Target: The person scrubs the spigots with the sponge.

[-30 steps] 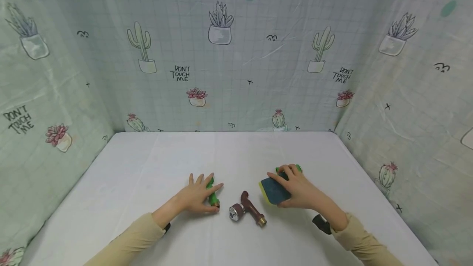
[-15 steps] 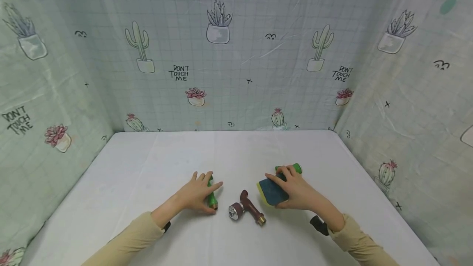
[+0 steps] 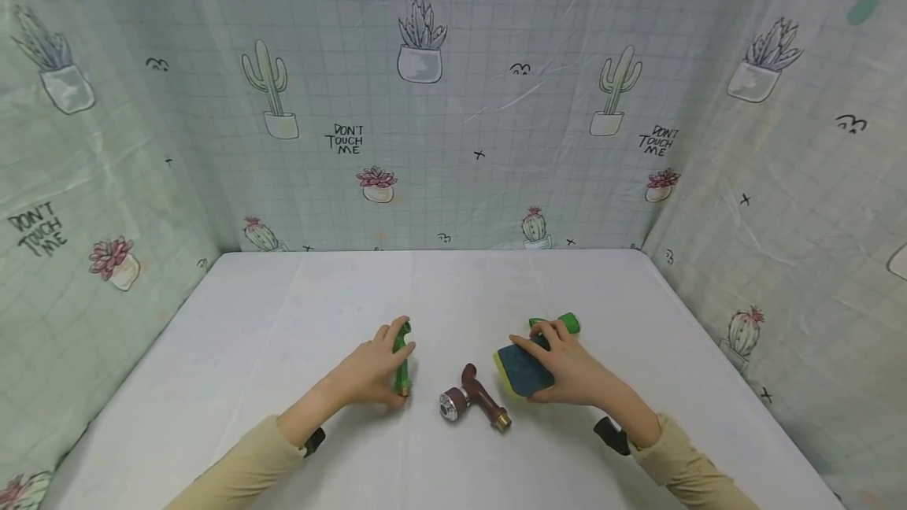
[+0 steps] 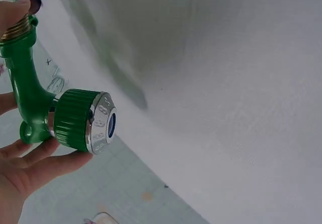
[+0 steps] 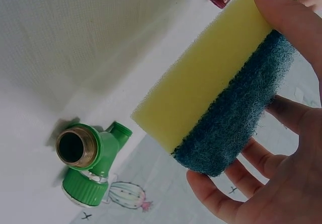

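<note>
My left hand (image 3: 368,372) grips a green tap (image 4: 27,83), thumb at its brass threaded end and fingers about the other end. Its ribbed green knob (image 4: 75,118) has a silver cap. A shadow lies apart from it on the table, so the tap appears lifted. In my right hand (image 3: 577,368) is a sponge (image 3: 524,371), yellow on one side and dark blue scouring pad on the other, pinched between thumb and fingers. The right wrist view shows the sponge (image 5: 216,88) raised off the table.
Between the hands lies a brown tap (image 3: 485,401) with a brass end and silver-capped knob. A second green tap (image 5: 103,153) lies just beyond the right hand. The white table (image 3: 283,297) is bordered by patterned cloth walls (image 3: 319,85) at the back and sides.
My left fingers, spread over the green tap earlier, have closed round it, and the tap has shifted slightly left and away from me. The right hand holds the sponge almost still.
</note>
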{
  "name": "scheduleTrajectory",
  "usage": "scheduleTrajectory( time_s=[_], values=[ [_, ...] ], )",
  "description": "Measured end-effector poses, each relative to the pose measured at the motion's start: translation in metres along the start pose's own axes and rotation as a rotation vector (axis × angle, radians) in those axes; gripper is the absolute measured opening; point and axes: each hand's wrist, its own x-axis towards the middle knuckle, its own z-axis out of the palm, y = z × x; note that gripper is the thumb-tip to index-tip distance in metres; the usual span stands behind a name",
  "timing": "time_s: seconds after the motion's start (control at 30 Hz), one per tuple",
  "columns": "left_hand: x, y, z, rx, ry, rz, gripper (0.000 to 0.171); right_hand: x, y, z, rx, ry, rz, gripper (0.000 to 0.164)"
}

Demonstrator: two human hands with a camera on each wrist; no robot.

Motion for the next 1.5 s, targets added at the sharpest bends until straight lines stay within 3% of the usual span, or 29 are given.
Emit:
scheduleTrajectory(
  time_s=[0.17,0.27,0.37,0.53,0.77,0.9,1.1,1.23,1.3,1.37,1.5],
  values=[
    [-0.001,-0.005,-0.006,-0.257,0.154,-0.058,0.070,0.000,0.000,0.002,-0.005,0.003,-0.007,0.086],
    [0.000,-0.006,-0.008,-0.491,0.218,-0.075,0.063,0.001,0.000,0.003,-0.012,0.006,-0.011,0.086],
    [0.001,-0.007,-0.008,-0.729,0.236,-0.117,0.056,0.002,-0.001,0.004,-0.015,0.010,-0.009,0.087],
    [0.001,-0.012,-0.009,-1.068,0.187,-0.185,0.049,0.003,-0.002,0.006,-0.007,-0.006,-0.002,0.087],
    [0.001,-0.014,-0.012,-1.373,0.085,-0.307,0.052,0.003,-0.006,0.007,0.017,-0.026,0.013,0.087],
    [0.001,-0.014,-0.012,-1.566,0.036,-0.280,0.053,0.005,-0.009,0.007,0.023,0.000,-0.007,0.087],
    [0.001,-0.010,-0.010,-1.764,-0.032,-0.174,0.059,0.013,-0.019,0.008,0.028,0.083,-0.034,0.088],
    [0.003,-0.005,-0.005,-1.820,-0.042,-0.115,0.058,0.021,-0.030,0.009,0.076,0.123,-0.048,0.087],
    [0.004,-0.001,-0.005,-1.848,-0.046,-0.086,0.049,0.025,-0.036,0.010,0.091,0.130,-0.055,0.087],
    [0.005,0.004,-0.005,-1.864,-0.044,-0.095,0.039,0.029,-0.041,0.010,0.101,0.130,-0.058,0.086],
    [0.007,0.014,-0.008,-1.892,0.004,-0.217,0.031,0.031,-0.047,0.009,0.122,0.110,-0.053,0.085]
  ],
)
